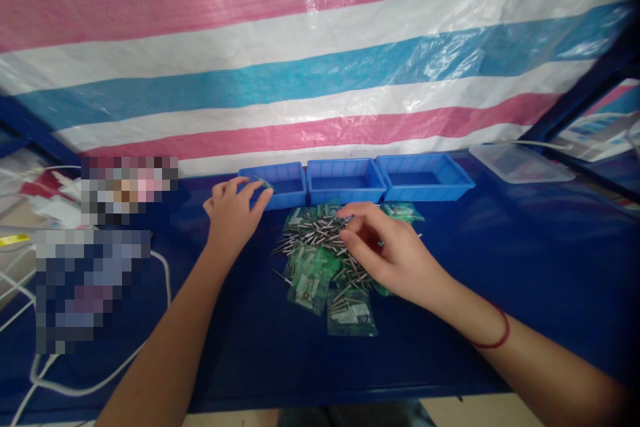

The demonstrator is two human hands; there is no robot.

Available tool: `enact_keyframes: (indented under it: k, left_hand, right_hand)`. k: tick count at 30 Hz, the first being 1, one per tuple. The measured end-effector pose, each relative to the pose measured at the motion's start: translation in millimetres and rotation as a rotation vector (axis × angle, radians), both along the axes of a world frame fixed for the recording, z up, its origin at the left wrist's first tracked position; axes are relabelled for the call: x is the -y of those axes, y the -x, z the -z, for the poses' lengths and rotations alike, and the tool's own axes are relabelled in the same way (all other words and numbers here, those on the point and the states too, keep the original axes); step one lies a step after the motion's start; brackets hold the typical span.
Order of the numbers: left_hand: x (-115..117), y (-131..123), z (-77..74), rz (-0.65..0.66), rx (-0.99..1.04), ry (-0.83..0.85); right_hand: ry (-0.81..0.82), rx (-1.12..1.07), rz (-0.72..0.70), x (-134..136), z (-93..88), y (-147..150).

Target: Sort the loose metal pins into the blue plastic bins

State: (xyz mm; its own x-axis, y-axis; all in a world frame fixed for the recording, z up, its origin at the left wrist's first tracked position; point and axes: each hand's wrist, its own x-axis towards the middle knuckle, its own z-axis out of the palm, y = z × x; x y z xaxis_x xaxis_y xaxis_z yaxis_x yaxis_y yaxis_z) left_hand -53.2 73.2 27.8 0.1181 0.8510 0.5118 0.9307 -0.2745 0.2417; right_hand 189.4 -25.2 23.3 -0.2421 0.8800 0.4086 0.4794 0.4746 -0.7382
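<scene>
My left hand reaches over the near left corner of the left blue bin, its fingers spread. Just inside that bin, close to my fingertips, lies a small clear packet. A loose heap of metal pop rivets covers the middle of the table. Over the heap's right side is my right hand, with thumb and fingers curled toward each other at the rivets; what they hold, if anything, is hidden. Small green-tinted plastic bags with rivets lie around and under the heap, one bag nearest me.
A middle blue bin and a right blue bin continue the row at the back. Behind them hangs a striped plastic sheet. A clear plastic lid lies back right. White cables run along the left side.
</scene>
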Motion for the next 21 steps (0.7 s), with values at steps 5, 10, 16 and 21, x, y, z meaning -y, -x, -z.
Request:
enact_keyframes:
  k: [5,10,16,21]
  left_hand:
    - [7.0,-0.8,-6.2,-0.076,-0.056,-0.051]
    - [14.7,-8.9,-12.3,0.025,-0.015,-0.027]
    - [24.7,-20.4,-9.9,0.237,0.017,0.01]
    - [36.6,-30.9,-8.6,0.422,0.107,0.088]
  right_hand:
    - [-0.195,0.335,-0.221,2.8,-2.6,1.9]
    - [-0.303,0.566,-0.287,5.3,6.7,13.4]
    - [-0.297,0.604,-0.245,7.6,16.2,26.8]
    - [-0.176,0.321,-0.192,7.7,23.1,28.3]
